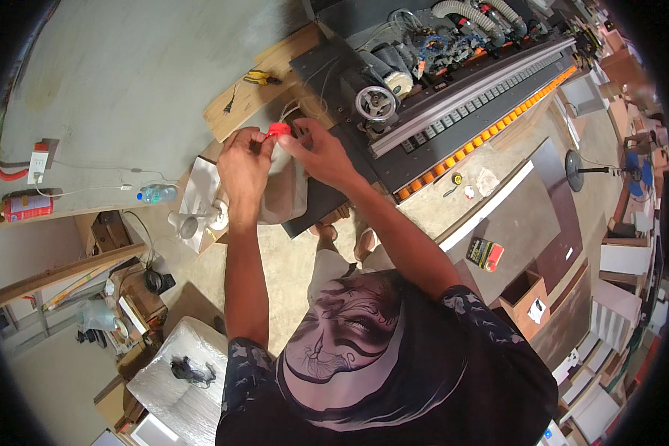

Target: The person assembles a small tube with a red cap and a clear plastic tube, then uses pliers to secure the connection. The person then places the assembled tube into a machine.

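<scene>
Both my hands are raised together at a small red cap-like piece [279, 129], just above a whitish translucent plastic container [284, 192]. My left hand [243, 160] has its thumb and fingers closed at the left side of the red piece. From the right, my right hand [321, 154] pinches at the same piece with thumb and forefinger. Thin pale cable or tubing [308, 104] loops behind the fingers. The container's top is partly hidden by my hands and the red piece.
Yellow-handled pliers [260, 77] and a black plug [230, 102] lie on a wooden board [219, 119]. At right stands a dark machine with a handwheel [375, 102] and a row of orange pads [464, 154]. A carton [201, 186], white funnel-shaped piece [184, 224] and bottle [157, 194] are at left.
</scene>
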The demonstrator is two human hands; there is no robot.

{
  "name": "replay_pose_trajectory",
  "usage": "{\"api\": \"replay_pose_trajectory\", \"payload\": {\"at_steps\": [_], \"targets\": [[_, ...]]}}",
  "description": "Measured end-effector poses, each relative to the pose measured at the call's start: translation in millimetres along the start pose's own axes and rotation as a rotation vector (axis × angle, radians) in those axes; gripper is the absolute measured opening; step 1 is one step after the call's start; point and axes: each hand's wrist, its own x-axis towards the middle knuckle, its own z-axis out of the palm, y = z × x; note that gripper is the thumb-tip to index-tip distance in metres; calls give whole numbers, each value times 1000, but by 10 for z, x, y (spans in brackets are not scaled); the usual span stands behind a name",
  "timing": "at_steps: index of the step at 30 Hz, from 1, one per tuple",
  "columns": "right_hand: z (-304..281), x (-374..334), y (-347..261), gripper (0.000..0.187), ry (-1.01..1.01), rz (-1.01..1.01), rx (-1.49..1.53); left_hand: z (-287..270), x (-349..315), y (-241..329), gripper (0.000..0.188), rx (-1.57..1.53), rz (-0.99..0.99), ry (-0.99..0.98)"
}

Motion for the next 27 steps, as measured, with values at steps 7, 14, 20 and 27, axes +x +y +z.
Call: {"api": "replay_pose_trajectory", "payload": {"at_steps": [7, 14, 20, 27], "targets": [[228, 231, -63, 60, 113, -38, 233, -74, -56, -127, 20, -313, -158, -17], [128, 416, -15, 44, 54, -149, 269, -43, -121, -221, 19, -341, -128, 17], [-121, 389, -222, 41, 107, -143, 383, -40, -199, -498, 20, -517, -251, -7], [-27, 358, -74, 38, 81, -213, 223, -141, -103, -196, 21, -548, -258, -8]]}}
